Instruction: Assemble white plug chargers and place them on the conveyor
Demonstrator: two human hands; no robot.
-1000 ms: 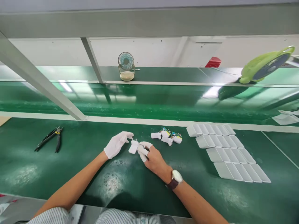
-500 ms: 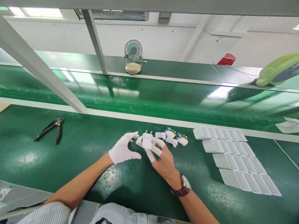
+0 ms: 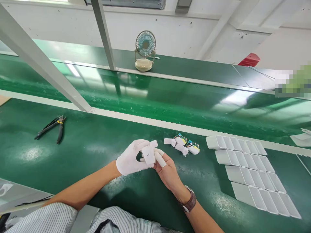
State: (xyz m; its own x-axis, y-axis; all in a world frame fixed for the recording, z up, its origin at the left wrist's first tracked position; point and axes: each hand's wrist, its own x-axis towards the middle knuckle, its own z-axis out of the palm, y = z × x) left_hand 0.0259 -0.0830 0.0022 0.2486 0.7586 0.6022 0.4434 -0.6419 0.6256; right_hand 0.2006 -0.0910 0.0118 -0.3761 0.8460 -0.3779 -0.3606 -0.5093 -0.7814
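My left hand (image 3: 130, 158), in a white glove, and my right hand (image 3: 166, 170), bare with white finger cots, meet over the green bench. Together they hold a small white charger plug housing (image 3: 148, 154), my left fingers curled round its left side and my right fingertips pinching its right side. Just beyond my right hand lie a few loose white plug parts with small circuit boards (image 3: 181, 145) on the bench.
Rows of white housings (image 3: 245, 166) lie side by side at the right. Black pliers (image 3: 50, 127) rest at the left. A slanted metal frame bar (image 3: 43, 64) crosses the left. A small desk fan (image 3: 145, 50) stands on the far shelf beyond the shiny green conveyor belt (image 3: 170, 102).
My hands have come closer together. The plug housing was turned in my right fingers and my left hand has closed onto it. The view tilted upward slightly.
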